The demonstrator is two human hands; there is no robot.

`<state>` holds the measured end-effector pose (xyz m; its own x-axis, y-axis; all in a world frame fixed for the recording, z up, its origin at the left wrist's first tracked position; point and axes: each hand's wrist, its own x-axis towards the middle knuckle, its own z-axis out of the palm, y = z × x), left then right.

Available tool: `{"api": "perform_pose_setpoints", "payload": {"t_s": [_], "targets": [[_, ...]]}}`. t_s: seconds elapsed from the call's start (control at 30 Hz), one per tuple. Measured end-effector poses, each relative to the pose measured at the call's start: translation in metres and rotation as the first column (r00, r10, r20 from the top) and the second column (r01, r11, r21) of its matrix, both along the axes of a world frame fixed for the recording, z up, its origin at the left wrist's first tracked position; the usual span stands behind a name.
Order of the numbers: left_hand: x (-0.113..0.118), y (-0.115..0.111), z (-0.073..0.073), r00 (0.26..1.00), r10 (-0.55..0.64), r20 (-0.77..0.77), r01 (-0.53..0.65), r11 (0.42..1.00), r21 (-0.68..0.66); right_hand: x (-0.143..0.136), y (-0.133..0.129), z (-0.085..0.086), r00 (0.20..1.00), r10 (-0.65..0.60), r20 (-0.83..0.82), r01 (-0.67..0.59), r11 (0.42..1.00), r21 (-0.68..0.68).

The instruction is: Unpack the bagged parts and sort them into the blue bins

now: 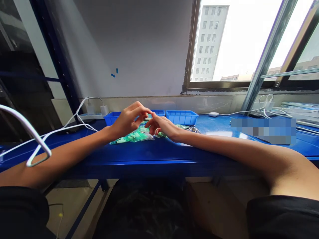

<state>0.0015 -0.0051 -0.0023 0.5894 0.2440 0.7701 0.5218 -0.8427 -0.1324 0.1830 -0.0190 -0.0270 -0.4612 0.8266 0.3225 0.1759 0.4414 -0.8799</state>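
My left hand (pixel 132 117) and my right hand (pixel 164 126) meet above the blue table, index fingertips touching or nearly so. The fingers of both are bent and drawn together. Anything between them is too small or too hidden to make out. Below my left hand lies a crumpled clear plastic bag (pixel 134 136) with green contents. By my right wrist is a pile of thin, dark metallic pieces (pixel 193 128), partly covered by the arm. Behind the hands stand a blue plastic bin (pixel 182 117) on the right and another blue bin (pixel 111 120), partly hidden, on the left.
White cables (pixel 74 116) with plugs run along the left side, one looping close over my left forearm. A small white device (pixel 213 114) sits near the wall. More cables and a blurred-out object (pixel 264 131) lie at right, beside a metal post (pixel 266 59). The table's front edge (pixel 154 162) is nearest me.
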Motion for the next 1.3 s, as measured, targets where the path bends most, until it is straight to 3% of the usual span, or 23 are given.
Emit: {"api": "perform_pose_setpoints", "payload": {"t_s": [0.2,0.33,0.47,0.57,0.7,0.8,0.9,1.03,1.1,1.2,1.3], "targets": [[0.003,-0.007,-0.005,0.972,-0.133,-0.193,0.116,0.988,-0.098,0.002,0.005,-0.002,0.995,0.024,-0.094,-0.031,0.996,-0.079],[0.003,-0.006,-0.005,0.959,-0.167,-0.230,0.154,0.985,-0.072,0.001,0.009,-0.004,0.995,-0.033,-0.095,0.035,0.999,0.021],[0.001,0.000,-0.001,0.989,-0.065,-0.137,0.066,0.998,0.008,0.000,0.014,-0.007,0.986,-0.137,-0.094,0.155,0.961,0.230],[-0.003,0.005,0.004,0.997,0.036,-0.062,-0.040,0.998,-0.057,0.001,0.017,-0.010,0.988,-0.149,-0.041,0.154,0.936,0.317],[-0.007,0.010,0.006,0.968,0.059,-0.244,-0.131,0.948,-0.290,0.003,0.024,-0.011,0.979,-0.202,-0.008,0.194,0.924,0.331],[-0.007,0.011,0.004,0.960,0.037,-0.278,-0.129,0.939,-0.320,0.004,0.027,-0.012,0.969,-0.243,0.034,0.215,0.908,0.359],[-0.010,0.015,0.005,0.972,0.093,-0.213,-0.143,0.962,-0.232,0.006,0.027,-0.016,0.937,-0.293,0.190,0.173,0.862,0.476],[-0.028,0.033,0.015,0.971,0.239,-0.009,-0.239,0.967,-0.088,0.009,0.021,-0.019,0.831,-0.340,0.441,-0.058,0.734,0.676],[-0.043,0.047,0.021,0.933,0.344,0.105,-0.343,0.939,-0.035,0.010,0.018,-0.018,0.771,-0.362,0.524,-0.160,0.686,0.710],[-0.066,0.068,0.027,0.844,0.523,0.121,-0.526,0.851,-0.013,0.010,0.016,-0.014,0.712,-0.370,0.597,-0.252,0.659,0.709],[-0.082,0.086,0.023,0.713,0.697,-0.078,-0.701,0.703,-0.120,0.010,0.015,-0.012,0.696,-0.367,0.616,-0.288,0.643,0.709]]}}
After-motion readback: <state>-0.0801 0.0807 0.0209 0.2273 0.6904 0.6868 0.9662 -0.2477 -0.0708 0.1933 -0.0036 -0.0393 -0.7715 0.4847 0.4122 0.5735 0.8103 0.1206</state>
